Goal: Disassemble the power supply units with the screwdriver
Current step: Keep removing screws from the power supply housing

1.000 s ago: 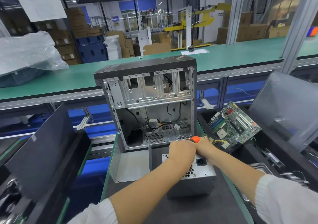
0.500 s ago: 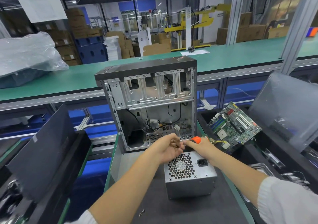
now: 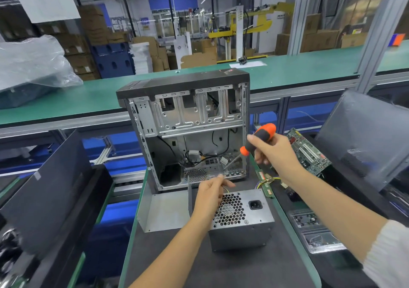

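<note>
A silver power supply unit (image 3: pixel 243 228) with a honeycomb fan grille and a black socket lies on the dark mat in front of me. My left hand (image 3: pixel 210 197) rests over its far left corner with the fingers pinched together; I cannot see whether anything small is between them. My right hand (image 3: pixel 275 155) is raised above and to the right of the unit, gripping an orange and black screwdriver (image 3: pixel 259 138). The screwdriver shaft slants down-left toward the open computer case (image 3: pixel 186 119), and its tip is off the unit.
A bent metal cover plate (image 3: pixel 163 212) lies left of the unit. A green motherboard (image 3: pixel 309 152) and a memory stick (image 3: pixel 264 183) sit to the right. Dark side panels lean at the left (image 3: pixel 44 192) and right (image 3: pixel 365 137). A green conveyor (image 3: pixel 298 68) runs behind.
My right hand has lifted the screwdriver up and to the right, away from the unit's far edge. My left hand has drawn back from the screwdriver tip to the unit's far left corner.
</note>
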Demonstrator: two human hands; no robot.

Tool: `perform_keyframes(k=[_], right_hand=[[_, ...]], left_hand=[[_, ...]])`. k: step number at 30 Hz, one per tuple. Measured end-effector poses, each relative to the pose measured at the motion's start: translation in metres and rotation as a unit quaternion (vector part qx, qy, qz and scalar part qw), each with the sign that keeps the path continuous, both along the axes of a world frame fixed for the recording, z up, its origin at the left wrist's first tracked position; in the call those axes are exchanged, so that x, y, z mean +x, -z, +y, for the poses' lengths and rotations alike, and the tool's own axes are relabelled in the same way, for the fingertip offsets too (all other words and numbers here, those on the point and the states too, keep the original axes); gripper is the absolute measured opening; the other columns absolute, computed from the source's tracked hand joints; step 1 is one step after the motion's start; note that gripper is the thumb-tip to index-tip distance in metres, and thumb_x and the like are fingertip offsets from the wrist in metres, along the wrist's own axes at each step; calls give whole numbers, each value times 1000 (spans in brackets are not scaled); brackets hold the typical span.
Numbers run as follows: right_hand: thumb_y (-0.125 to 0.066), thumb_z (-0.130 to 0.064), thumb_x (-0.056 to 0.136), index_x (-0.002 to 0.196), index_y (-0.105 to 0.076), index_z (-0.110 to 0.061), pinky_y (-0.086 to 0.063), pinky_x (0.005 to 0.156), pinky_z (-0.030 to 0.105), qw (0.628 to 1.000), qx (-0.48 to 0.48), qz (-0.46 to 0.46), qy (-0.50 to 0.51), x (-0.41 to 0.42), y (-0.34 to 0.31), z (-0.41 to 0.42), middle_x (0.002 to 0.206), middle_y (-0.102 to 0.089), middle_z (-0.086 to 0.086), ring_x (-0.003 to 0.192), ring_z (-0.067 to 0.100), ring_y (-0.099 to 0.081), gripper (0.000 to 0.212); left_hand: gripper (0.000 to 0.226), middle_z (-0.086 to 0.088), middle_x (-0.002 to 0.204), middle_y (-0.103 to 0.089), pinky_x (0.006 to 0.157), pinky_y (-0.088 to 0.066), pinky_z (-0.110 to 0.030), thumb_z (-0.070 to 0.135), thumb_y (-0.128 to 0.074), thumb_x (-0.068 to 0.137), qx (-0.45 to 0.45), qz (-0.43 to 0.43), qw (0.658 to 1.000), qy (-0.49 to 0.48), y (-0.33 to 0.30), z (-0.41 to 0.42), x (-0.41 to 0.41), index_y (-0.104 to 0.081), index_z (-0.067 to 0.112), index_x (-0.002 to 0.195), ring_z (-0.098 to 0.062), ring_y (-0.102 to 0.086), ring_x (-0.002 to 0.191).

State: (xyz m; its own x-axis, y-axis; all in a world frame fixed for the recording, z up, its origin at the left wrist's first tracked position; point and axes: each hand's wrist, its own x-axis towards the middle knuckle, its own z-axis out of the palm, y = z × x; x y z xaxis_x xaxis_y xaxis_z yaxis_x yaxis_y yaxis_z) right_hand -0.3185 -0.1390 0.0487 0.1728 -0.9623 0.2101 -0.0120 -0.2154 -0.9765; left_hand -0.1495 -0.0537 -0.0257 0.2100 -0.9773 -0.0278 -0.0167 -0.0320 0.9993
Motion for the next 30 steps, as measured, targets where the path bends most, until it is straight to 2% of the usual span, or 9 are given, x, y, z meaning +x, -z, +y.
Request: perform_keyframes(k=[2,5,8,11,15,18,23,30], right_hand=[[-71,-37,83,73,-58,-4,-37,41,19,999,-46,-2,22,-1,-9,2,44,-50,5,39,15,-45,38],[-70,-47,80,67,-56,-3,-33,45,25,991,-115,43,48,-1,-18,10,46,-44,1,44,14,-40,47],[-70,-40,84,58,-51,-17,-27,43,13,979,-177,91,46,-3,-21,25,40,-40,-10,39,3,-34,40],[-69,-36,85,56,-45,-27,-28,43,12,965,-216,145,30,-1,-16,39,42,-43,-14,39,4,-38,39],[-69,-40,83,57,-48,-20,-30,45,15,954,-223,199,15,1,-10,48,42,-41,-10,43,5,-40,38],[-69,-39,82,57,-47,-21,-30,46,15,950,-236,207,6,3,-10,53,43,-36,-10,44,7,-41,38],[-69,-37,82,59,-48,-20,-32,47,17,944,-261,202,-4,4,-15,59,47,-41,-6,46,7,-40,36],[-69,-38,82,59,-43,-23,-32,45,19,939,-259,224,-16,3,-14,62,46,-39,-7,45,10,-38,39]], left_hand=[[44,10,48,-28,42,-20,-19,28,-42,103,-26,-6,999,-33,4,0,-6,-73,13,76,-6,-22,41],[41,13,45,-34,47,-26,-18,25,-41,104,-73,-84,992,-51,10,1,-12,-69,9,77,-2,-31,44],[44,12,45,-38,51,-31,-22,26,-41,103,-79,-111,989,-61,15,-2,-8,-66,17,68,-2,-35,45],[45,11,45,-36,50,-30,-24,27,-41,102,-66,-114,989,-61,16,-9,-6,-65,19,65,-5,-34,45],[45,11,44,-38,50,-29,-22,27,-41,102,-65,-114,989,-62,17,-13,-6,-66,12,69,-5,-35,45],[45,12,45,-40,52,-30,-22,29,-40,102,-65,-131,988,-55,19,-13,-6,-66,15,68,-4,-37,47],[45,13,43,-41,53,-30,-27,28,-40,102,-58,-143,987,-54,16,-11,-8,-64,19,65,-1,-36,44],[44,14,41,-41,52,-29,-26,26,-40,103,-55,-135,988,-50,15,-10,-10,-64,17,67,-1,-36,43]])
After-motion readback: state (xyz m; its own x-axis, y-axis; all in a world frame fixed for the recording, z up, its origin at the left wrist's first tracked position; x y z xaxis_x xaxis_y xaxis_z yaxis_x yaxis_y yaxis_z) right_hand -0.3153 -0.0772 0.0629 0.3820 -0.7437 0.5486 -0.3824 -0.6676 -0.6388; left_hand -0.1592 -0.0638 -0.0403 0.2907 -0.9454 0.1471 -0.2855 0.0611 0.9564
